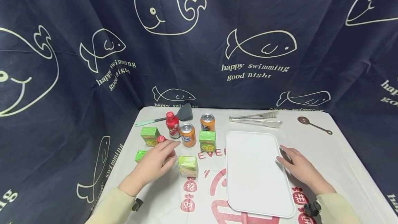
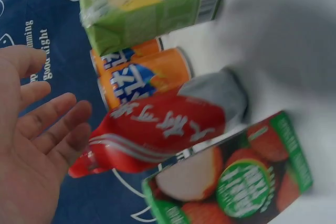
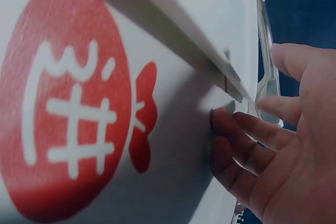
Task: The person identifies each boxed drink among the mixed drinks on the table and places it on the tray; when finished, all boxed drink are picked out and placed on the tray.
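My left hand [image 1: 155,158] hovers over a small red bottle [image 2: 163,129], its fingers loosely bent and apart from the cap. A green-and-white drink carton [image 1: 188,166] stands to the right of this hand. Another carton, with fruit pictures [image 2: 231,177], is beside the bottle in the left wrist view; in the head view the hand partly hides a green carton [image 1: 140,155]. At the right edge of a white rectangular tray [image 1: 255,175] is my right hand [image 1: 300,168]. Its relaxed fingers [image 3: 281,106] lie by the rim; whether they touch it I cannot tell.
Behind the left hand stand a second red bottle [image 1: 172,125], orange cans [image 1: 188,136] and green cartons [image 1: 207,141]. A spatula [image 1: 185,112] lies at the back left. Metal tongs [image 1: 256,118] and a brown spoon [image 1: 314,125] lie beyond the tray. A dark curtain [image 1: 214,61] hangs behind.
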A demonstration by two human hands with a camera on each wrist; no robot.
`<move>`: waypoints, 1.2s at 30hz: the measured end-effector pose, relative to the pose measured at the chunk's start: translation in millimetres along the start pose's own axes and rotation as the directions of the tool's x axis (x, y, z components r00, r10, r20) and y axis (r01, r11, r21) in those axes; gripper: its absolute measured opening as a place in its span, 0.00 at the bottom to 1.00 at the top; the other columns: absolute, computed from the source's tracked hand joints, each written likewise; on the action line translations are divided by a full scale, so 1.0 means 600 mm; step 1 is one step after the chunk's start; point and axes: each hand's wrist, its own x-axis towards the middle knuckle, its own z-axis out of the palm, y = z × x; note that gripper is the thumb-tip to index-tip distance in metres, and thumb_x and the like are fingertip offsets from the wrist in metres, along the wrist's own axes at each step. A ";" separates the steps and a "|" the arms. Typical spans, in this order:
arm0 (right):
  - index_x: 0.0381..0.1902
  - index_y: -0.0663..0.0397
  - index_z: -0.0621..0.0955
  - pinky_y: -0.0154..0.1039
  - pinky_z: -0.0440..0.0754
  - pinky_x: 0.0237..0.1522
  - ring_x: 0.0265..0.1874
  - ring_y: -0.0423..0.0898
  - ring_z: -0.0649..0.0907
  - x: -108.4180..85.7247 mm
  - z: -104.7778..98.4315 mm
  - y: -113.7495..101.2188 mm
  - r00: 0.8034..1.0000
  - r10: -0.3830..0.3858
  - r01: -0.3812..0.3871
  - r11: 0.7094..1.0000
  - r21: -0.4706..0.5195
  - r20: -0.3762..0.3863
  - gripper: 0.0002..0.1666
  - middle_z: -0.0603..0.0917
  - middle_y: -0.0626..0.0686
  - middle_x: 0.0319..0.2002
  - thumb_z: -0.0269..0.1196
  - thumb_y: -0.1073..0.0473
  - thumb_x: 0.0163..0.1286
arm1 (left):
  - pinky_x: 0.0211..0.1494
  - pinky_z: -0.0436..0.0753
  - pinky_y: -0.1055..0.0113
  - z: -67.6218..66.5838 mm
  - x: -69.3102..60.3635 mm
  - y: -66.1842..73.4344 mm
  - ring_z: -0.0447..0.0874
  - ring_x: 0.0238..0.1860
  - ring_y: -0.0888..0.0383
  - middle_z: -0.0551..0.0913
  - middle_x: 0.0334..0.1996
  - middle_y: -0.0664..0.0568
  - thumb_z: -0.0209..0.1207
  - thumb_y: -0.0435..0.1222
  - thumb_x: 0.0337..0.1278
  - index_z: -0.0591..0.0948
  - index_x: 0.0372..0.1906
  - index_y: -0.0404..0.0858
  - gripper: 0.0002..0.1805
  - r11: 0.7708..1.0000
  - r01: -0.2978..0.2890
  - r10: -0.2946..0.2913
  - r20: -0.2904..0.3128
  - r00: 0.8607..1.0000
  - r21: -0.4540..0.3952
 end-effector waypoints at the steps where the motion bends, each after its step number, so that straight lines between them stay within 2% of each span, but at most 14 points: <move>1: 0.76 0.73 0.64 0.75 0.70 0.63 0.63 0.78 0.72 0.000 0.000 -0.001 1.000 -0.003 0.003 1.000 0.006 -0.002 0.51 0.68 0.78 0.66 0.57 0.34 0.78 | 0.58 0.85 0.53 0.004 -0.002 0.001 0.83 0.51 0.60 0.82 0.59 0.53 0.66 0.41 0.67 0.79 0.70 0.42 0.28 1.000 0.011 -0.011 0.009 1.000 -0.009; 4: 0.75 0.74 0.64 0.74 0.71 0.63 0.62 0.78 0.73 0.002 0.002 -0.003 1.000 -0.007 0.007 1.000 0.026 -0.006 0.49 0.69 0.78 0.66 0.59 0.37 0.79 | 0.58 0.85 0.53 0.020 -0.009 0.001 0.84 0.54 0.59 0.82 0.61 0.54 0.67 0.43 0.68 0.78 0.70 0.44 0.28 0.999 0.042 -0.042 0.034 0.999 -0.026; 8: 0.75 0.76 0.64 0.71 0.75 0.61 0.59 0.76 0.76 0.005 0.005 -0.002 1.000 -0.011 0.012 0.999 0.051 -0.011 0.45 0.70 0.78 0.65 0.60 0.42 0.80 | 0.64 0.82 0.51 0.035 -0.018 0.003 0.80 0.64 0.53 0.81 0.63 0.53 0.67 0.43 0.68 0.78 0.70 0.44 0.28 0.995 0.077 -0.074 0.053 0.996 -0.059; 12: 0.74 0.77 0.64 0.70 0.77 0.59 0.57 0.73 0.78 0.006 0.007 -0.003 1.000 -0.009 0.011 0.997 0.070 -0.021 0.44 0.72 0.77 0.63 0.61 0.46 0.80 | 0.64 0.82 0.51 0.045 -0.026 0.005 0.80 0.63 0.54 0.81 0.63 0.54 0.67 0.44 0.68 0.78 0.70 0.44 0.28 0.989 0.114 -0.109 0.058 0.992 -0.097; 15: 0.74 0.77 0.64 0.68 0.79 0.58 0.57 0.72 0.79 0.006 0.009 -0.005 1.000 -0.001 0.004 0.996 0.084 -0.028 0.42 0.73 0.77 0.62 0.61 0.48 0.80 | 0.61 0.84 0.53 0.053 -0.031 0.006 0.83 0.59 0.55 0.81 0.63 0.55 0.67 0.45 0.69 0.78 0.71 0.44 0.28 0.980 0.142 -0.133 0.072 0.989 -0.140; 18: 0.75 0.77 0.63 0.65 0.82 0.55 0.56 0.71 0.80 0.005 0.011 -0.007 0.999 0.009 -0.006 0.996 0.093 -0.034 0.42 0.74 0.76 0.61 0.61 0.49 0.80 | 0.54 0.86 0.57 0.062 -0.036 0.005 0.85 0.51 0.57 0.81 0.62 0.57 0.67 0.47 0.70 0.77 0.71 0.45 0.29 0.970 0.159 -0.146 0.081 0.986 -0.186; 21: 0.75 0.76 0.63 0.63 0.84 0.54 0.55 0.70 0.80 0.004 0.013 -0.009 0.999 0.019 -0.014 0.995 0.101 -0.044 0.41 0.75 0.75 0.60 0.61 0.51 0.80 | 0.45 0.85 0.62 0.072 -0.043 0.004 0.83 0.43 0.59 0.81 0.60 0.58 0.66 0.48 0.71 0.76 0.72 0.48 0.29 0.962 0.168 -0.155 0.075 0.985 -0.215; 25: 0.75 0.76 0.64 0.63 0.84 0.53 0.52 0.67 0.82 0.002 0.017 -0.007 0.998 0.023 -0.017 0.994 0.106 -0.059 0.39 0.77 0.74 0.58 0.61 0.53 0.80 | 0.39 0.82 0.68 0.082 -0.050 0.004 0.79 0.41 0.62 0.80 0.58 0.61 0.66 0.48 0.71 0.74 0.74 0.50 0.30 0.952 0.183 -0.173 0.064 0.983 -0.244; 32: 0.75 0.76 0.65 0.65 0.83 0.53 0.52 0.66 0.82 0.001 0.019 -0.003 0.998 0.042 -0.034 0.990 0.135 -0.055 0.37 0.78 0.74 0.57 0.60 0.55 0.80 | 0.41 0.84 0.69 0.093 -0.062 0.007 0.80 0.40 0.66 0.79 0.58 0.62 0.67 0.47 0.70 0.74 0.74 0.53 0.31 0.928 0.235 -0.226 0.067 0.972 -0.288; 36: 0.75 0.75 0.65 0.67 0.82 0.55 0.54 0.69 0.81 0.001 0.022 0.000 0.997 0.040 -0.030 0.987 0.155 -0.063 0.35 0.77 0.74 0.58 0.60 0.59 0.79 | 0.42 0.85 0.70 0.100 -0.067 0.006 0.81 0.41 0.69 0.79 0.60 0.60 0.67 0.46 0.70 0.73 0.75 0.55 0.31 0.920 0.232 -0.225 0.061 0.973 -0.316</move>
